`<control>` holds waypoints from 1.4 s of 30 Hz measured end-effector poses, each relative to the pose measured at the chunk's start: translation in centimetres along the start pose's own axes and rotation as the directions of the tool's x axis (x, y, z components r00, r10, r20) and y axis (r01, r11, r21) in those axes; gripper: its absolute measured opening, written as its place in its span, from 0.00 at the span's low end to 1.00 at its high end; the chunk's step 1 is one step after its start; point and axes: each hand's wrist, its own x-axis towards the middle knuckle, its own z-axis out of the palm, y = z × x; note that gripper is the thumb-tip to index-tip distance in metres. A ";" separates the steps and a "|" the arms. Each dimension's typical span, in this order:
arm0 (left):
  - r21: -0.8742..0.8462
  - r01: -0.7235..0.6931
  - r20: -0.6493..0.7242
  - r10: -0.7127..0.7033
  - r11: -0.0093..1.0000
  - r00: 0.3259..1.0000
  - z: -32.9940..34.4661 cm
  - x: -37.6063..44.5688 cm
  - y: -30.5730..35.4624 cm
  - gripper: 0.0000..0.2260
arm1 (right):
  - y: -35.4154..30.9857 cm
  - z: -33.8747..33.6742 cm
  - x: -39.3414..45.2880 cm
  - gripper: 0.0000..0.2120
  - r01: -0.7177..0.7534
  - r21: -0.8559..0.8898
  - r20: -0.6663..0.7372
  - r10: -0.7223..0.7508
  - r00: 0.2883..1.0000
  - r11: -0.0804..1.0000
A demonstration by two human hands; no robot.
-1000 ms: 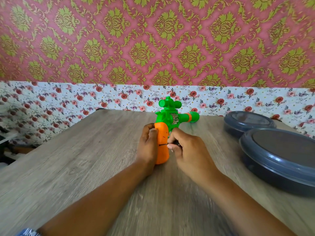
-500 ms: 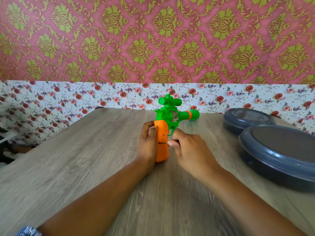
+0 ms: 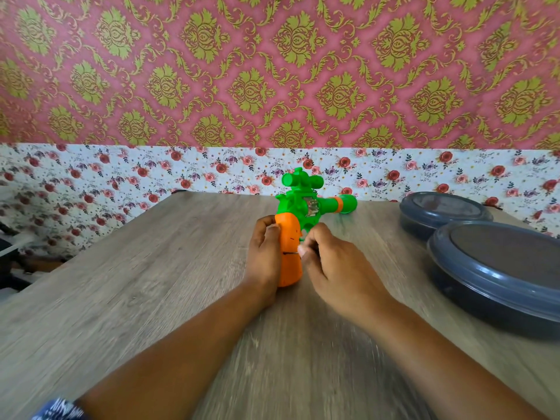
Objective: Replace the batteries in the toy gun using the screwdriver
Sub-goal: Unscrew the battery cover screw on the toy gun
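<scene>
Head view: early in the job, apparently; orange grip cover still on, no batteries in sight, swap and refit still ahead. Toy gun (image 3: 298, 219) on the wooden table (image 3: 151, 283), grip clasped by left hand (image 3: 264, 253). Right hand (image 3: 333, 265) just beside, fingertips pinching a thin screwdriver (image 3: 291, 253) against the grip.

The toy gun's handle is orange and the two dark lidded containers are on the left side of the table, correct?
Not quite. The toy gun handle is orange, but the head view shows the two dark lidded containers on the right side of the table.
</scene>
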 end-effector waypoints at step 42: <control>0.037 -0.024 0.004 0.024 0.999 1.000 0.0 -0.2 0.1 0.11 | -0.5 -1.3 0.3 0.06 0.043 -0.168 0.066 -0.032 0.997 0.985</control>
